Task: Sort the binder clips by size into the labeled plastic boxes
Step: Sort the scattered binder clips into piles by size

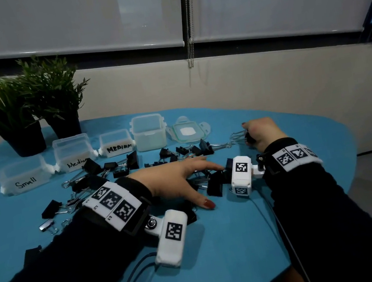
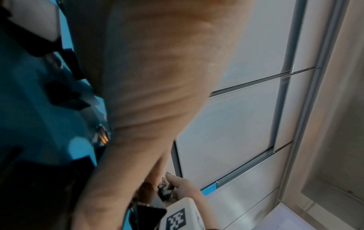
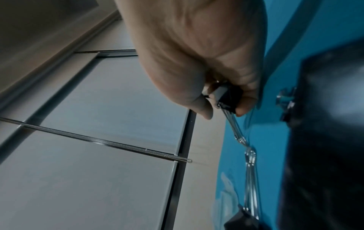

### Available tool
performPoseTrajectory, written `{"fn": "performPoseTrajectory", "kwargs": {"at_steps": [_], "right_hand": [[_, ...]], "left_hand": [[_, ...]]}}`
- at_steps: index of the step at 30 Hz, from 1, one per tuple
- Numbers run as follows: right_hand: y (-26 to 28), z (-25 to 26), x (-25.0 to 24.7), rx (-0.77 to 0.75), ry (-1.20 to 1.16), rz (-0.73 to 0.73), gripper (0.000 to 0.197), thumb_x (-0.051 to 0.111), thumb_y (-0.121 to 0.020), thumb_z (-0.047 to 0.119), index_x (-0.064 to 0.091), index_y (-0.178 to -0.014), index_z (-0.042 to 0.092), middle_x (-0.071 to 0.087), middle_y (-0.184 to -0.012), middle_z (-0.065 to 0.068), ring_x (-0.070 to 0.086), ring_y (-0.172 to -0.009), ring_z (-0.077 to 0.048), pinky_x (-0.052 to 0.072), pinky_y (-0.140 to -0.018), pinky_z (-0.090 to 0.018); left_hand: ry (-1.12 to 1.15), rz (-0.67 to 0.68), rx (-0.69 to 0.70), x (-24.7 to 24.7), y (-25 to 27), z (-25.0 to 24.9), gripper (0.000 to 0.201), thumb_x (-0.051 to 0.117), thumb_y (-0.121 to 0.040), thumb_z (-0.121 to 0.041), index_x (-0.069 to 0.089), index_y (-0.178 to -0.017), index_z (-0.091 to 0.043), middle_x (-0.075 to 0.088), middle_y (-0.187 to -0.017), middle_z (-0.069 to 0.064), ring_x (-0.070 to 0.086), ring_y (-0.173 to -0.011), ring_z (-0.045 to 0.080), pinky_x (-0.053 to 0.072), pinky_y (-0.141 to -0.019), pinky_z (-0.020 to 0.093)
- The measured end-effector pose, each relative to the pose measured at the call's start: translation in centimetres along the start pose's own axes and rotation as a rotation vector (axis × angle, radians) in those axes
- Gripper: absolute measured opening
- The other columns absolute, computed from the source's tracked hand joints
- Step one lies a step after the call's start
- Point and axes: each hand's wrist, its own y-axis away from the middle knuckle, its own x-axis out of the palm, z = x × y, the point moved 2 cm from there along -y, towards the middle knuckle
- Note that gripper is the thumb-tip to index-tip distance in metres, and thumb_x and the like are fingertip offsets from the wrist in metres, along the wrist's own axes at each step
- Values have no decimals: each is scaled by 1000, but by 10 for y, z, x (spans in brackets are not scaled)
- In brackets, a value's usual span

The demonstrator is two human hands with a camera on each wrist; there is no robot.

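The right hand (image 1: 261, 132) fingers pinch a small black metal binder clip (image 3: 228, 97). Its wire handle looks hooked to another black clip (image 1: 206, 147), which might drag along. The left hand (image 1: 177, 181) fingers lie flat and apart.

— Where do my hands sit on the worktop (image 1: 222, 245)?

— My left hand (image 1: 177, 181) lies among the binder clips (image 1: 134, 160); my right hand (image 1: 262, 131) is further back, to its right.

— And the boxes?

— Beyond my left hand, in a row: the Small box (image 1: 24, 175) furthest left, then two Medium boxes (image 1: 72, 152), then a taller box (image 1: 149, 132), with a lid (image 1: 188, 131) lying straight ahead of me, left of my right hand. Two plants (image 1: 26, 103) stand behind the row's left end.
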Motion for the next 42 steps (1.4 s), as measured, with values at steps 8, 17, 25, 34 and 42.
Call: {"fn": "performPoseTrajectory", "kwargs": {"at_steps": [8, 17, 25, 34, 42], "right_hand": [[-3, -2, 7, -40, 175, -39, 68, 65, -92, 14, 33, -152, 14, 46, -145, -17, 57, -119, -34, 49, -102, -50], [1, -5, 13, -159, 227, 64, 58, 70, -89, 25, 49, -143, 22, 45, -148, -9, 53, -126, -30, 46, -107, -49], [31, 1, -28, 25, 624, 3, 45, 89, -71, 20, 68, -104, 0, 71, -102, -14, 63, -78, -25, 53, -71, -33], [47, 0, -15, 78, 510, 124, 26, 86, -68, -2, 69, -87, -3, 71, -76, -21, 63, -57, -25, 57, -62, -33], [55, 4, 4, -141, 234, 126, 22, 78, -69, -12, 72, -74, 8, 72, -82, -14, 68, -73, -27, 62, -69, -38]], "left_hand": [[-81, -181, -102, -4, -3, 13, 51, 78, -80, -50, 59, -127, -46, 28, -160, -11, 29, -146, 13, 19, -114, 25], [-77, -320, -183, -7, -8, 22, 26, 69, -90, -48, 62, -109, -33, 52, -133, -8, 49, -122, 13, 39, -99, 30], [28, -498, -185, -12, -8, 20, 16, 58, -99, -40, 59, -96, -25, 63, -98, -4, 59, -88, 15, 46, -70, 26], [220, -703, -162, -16, -5, 14, 12, 60, -99, -26, 61, -102, -14, 71, -95, 2, 63, -66, 0, 43, -52, 17], [399, -806, -155, -18, -5, 18, 12, 63, -96, -22, 63, -104, -13, 71, -92, 6, 62, -65, 7, 42, -52, 16]]}}
